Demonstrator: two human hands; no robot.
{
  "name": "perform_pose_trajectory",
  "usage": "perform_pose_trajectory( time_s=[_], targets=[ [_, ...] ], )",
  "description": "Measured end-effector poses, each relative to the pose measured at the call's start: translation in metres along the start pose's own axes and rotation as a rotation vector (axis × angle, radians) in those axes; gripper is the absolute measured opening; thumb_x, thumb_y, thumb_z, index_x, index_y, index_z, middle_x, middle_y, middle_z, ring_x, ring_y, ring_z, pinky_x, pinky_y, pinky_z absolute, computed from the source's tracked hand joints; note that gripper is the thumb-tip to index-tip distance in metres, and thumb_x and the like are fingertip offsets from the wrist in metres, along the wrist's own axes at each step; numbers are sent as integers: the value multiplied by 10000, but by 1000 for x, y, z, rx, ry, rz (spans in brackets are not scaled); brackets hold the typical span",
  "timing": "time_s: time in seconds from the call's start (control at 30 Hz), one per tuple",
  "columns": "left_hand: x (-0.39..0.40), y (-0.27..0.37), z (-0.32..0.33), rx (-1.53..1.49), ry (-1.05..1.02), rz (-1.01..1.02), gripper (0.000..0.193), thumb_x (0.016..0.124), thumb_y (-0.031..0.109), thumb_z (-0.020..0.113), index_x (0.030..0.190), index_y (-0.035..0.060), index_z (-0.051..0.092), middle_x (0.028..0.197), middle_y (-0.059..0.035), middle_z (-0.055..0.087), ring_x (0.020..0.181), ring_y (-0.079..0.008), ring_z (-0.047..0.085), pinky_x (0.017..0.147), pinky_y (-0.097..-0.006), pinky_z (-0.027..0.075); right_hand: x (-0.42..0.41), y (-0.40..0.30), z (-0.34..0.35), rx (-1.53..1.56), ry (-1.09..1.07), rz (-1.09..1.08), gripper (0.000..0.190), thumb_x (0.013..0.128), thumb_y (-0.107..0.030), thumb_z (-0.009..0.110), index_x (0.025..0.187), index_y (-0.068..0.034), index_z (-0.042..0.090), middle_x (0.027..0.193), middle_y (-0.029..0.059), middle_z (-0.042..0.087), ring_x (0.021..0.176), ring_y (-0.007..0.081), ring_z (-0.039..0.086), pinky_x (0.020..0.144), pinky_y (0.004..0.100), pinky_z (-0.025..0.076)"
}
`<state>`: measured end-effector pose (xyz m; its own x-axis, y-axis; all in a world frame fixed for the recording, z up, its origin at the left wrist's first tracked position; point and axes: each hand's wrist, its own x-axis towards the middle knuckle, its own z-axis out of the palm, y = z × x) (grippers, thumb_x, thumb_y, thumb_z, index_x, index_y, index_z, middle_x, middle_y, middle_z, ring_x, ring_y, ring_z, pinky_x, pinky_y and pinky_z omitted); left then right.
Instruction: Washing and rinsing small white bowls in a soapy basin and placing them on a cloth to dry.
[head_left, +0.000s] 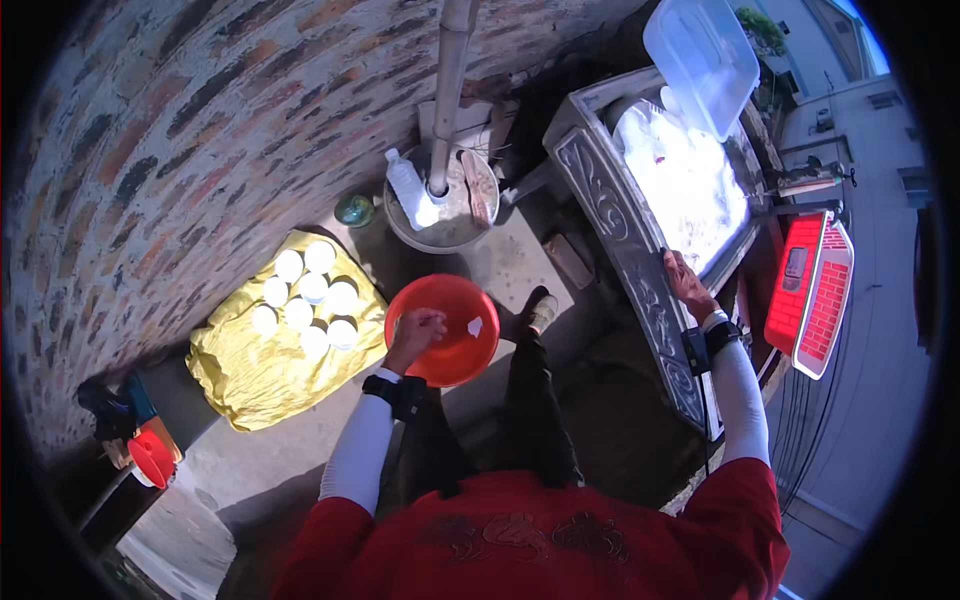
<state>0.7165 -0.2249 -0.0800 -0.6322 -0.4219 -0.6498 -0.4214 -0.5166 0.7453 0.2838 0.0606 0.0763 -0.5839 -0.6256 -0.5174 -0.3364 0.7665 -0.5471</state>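
My left hand (416, 335) hangs over a red plastic basin (442, 371) on the concrete floor, its fingers curled together. Whether anything small is between them cannot be made out. Inside the basin lies a small white scrap (475, 326). My right hand (684, 281) rests on the near rim of a grey trough (626, 247) with scrollwork on its side. Glare washes out the white contents (679, 187) of the trough. To the left, several white round objects (298, 313) sit in a group on a crumpled yellow sheet (262, 382).
A clear plastic bin (705, 67) stands tilted at the trough's far end. A round pole base (442, 236) carries a plastic bottle (409, 187). Nearby are a green glass ball (354, 211), a brick (568, 260) and a red-and-white basket (810, 292). A brick wall (187, 150) borders the left.
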Motion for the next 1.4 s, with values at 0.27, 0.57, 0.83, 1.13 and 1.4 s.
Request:
perform_pose_trajectory(
  time_s=[0.27, 0.57, 0.83, 1.13, 1.4],
  targets=[
    [15, 191, 203, 421, -281, 328, 181, 878, 99, 562, 1018, 2, 624, 804, -73, 659, 712, -111, 621, 664, -226, 503, 35, 80, -97, -361, 298, 11, 577, 783, -272, 628, 1271, -45, 420, 1243, 205, 476, 1084, 374, 505, 939, 399, 407],
    [70, 280, 335, 680, -190, 469, 157, 847, 66, 564, 969, 5, 641, 792, -49, 658, 691, -90, 595, 646, -228, 477, 96, 104, -80, -121, -138, 80, 696, 626, -320, 719, 1121, 81, 438, 971, 268, 608, 952, 379, 593, 822, 389, 480],
    [151, 303, 431, 1090, -414, 831, 207, 778, 70, 536, 943, 14, 650, 850, -179, 652, 795, -318, 628, 730, -376, 492, 67, 91, -64, 292, -59, 68, 279, 783, -187, 584, 1033, -70, 623, 939, 158, 654, 872, 307, 612, 794, 357, 465],
    [235, 292, 513, 1703, -546, 595, 438, 771, 103, 528, 1208, 90, 515, 1276, -126, 458, 1264, -299, 353, 1016, -401, 333, 18, 90, -103, -99, 444, 237, 315, 768, -198, 619, 1067, -97, 608, 1229, 80, 490, 1191, 293, 402, 935, 475, 328],
    [235, 256, 539, 1955, -1270, 898, 284, 719, 94, 581, 997, 75, 636, 1161, -119, 552, 1175, -282, 454, 982, -398, 353, 63, 77, -46, -11, 204, 439, 460, 753, -240, 632, 1156, -48, 524, 1293, 155, 457, 1202, 330, 430, 963, 429, 389]
  ],
)
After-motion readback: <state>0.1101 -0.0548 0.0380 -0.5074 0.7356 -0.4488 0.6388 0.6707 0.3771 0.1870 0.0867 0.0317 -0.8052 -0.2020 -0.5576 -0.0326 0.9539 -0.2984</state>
